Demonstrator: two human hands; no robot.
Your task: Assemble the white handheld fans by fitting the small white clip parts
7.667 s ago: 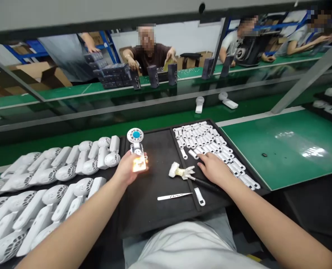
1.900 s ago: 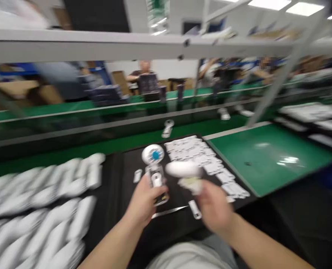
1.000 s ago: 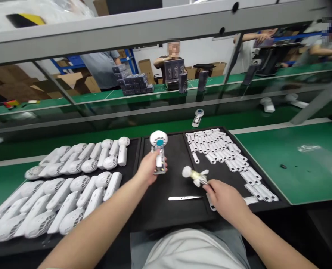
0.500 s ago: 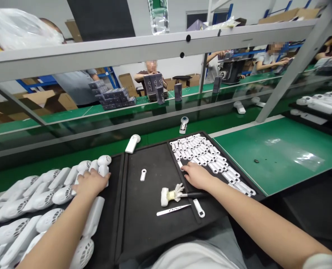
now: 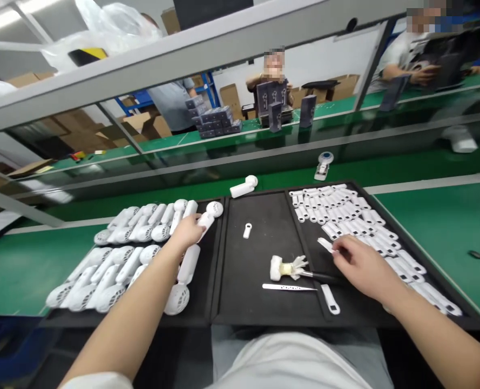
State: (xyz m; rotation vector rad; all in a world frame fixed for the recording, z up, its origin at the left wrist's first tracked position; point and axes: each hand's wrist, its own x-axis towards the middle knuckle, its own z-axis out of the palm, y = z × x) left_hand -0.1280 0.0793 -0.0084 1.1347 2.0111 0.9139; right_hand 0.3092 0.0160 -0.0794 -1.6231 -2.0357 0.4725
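Observation:
My left hand [image 5: 189, 233] has its fingers closed around the handle of a white handheld fan [image 5: 207, 220] at the right end of the fan rows. Rows of similar white fans [image 5: 130, 265] lie on the left black tray. Over the right tray, my right hand [image 5: 359, 265] pinches one end of a slim white cover piece [image 5: 325, 245], which is tilted. Many such cover pieces [image 5: 332, 205], with small dark windows, lie beyond and beside that hand. Left of it rest a mallet with a wrapped white head [image 5: 281, 268] and tweezers [image 5: 289, 287].
One loose cover piece [image 5: 247, 230] lies mid-tray and another [image 5: 330, 300] near the front divider. On the green belt behind are a white fan [image 5: 243, 187] and an opened fan [image 5: 324, 166]. A metal rail [image 5: 207, 54] crosses above. Co-workers sit beyond with stacked boxes [image 5: 219, 121].
My view has swung left. My right hand has drawn a cover piece away from the others, now tilted in its fingers. My left hand stays at the same end fan, its grip now around the handle.

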